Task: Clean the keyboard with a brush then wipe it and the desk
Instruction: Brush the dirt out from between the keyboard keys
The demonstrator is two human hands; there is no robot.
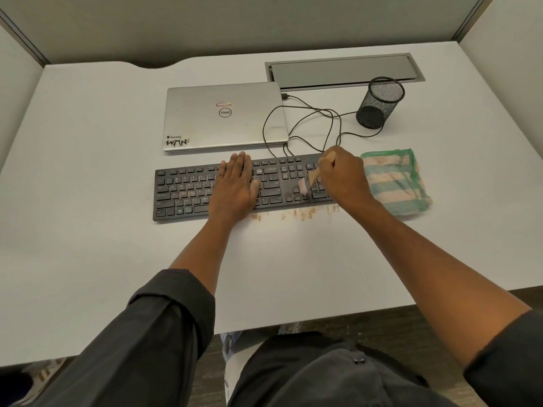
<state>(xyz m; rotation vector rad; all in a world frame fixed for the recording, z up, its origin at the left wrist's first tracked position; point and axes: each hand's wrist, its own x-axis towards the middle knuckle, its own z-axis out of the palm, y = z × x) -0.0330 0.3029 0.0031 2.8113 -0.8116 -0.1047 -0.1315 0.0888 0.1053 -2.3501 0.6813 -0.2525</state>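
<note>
Keyboard [205,190] is the landmark: long axis left to right across the desk [88,171], parallel to its near edge.

Left hand [235,186] lies flat on the keys at mid-keyboard, fingers straight and together, pinning it down.

Right hand [342,174] is curled round the wooden brush [311,177] over the keyboard's right end, bristles on the keys, angled down-left from the fist.

Brown crumbs [299,213] lie on the desk along the keyboard's near edge, right half.

Striped cloth [395,180] lies just right of the keyboard, nearest the right hand; likely the next pickup.

Mesh cup [379,102], behind and right of the keyboard: nothing visible in it. Closed laptop [223,116] sits directly behind the keyboard.
</note>
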